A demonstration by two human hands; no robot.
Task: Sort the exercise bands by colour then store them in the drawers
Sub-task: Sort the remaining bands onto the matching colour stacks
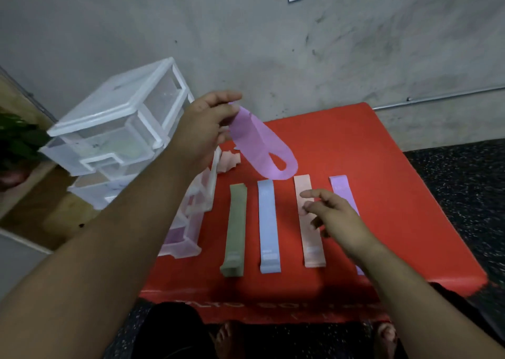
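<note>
The left hand [207,123] is raised above the back of the red bench [382,167], its thumb and fingers pinching one end of a lilac loop [262,145], which hangs open and slants down to the right. Four bands lie flat in a row on the bench, side by side and apart: green band [236,227], blue band [267,222], pink band [314,249] and lilac band [341,189]. The right hand [336,216] is over the pink and lilac bands, fingers loosely curled and holding nothing. A crumpled pink strip [228,162] lies behind the row, beside a clear drawer [188,238] at the bench's left edge with something lilac inside. The white drawer unit [117,118] stands left of the bench against the wall.
</note>
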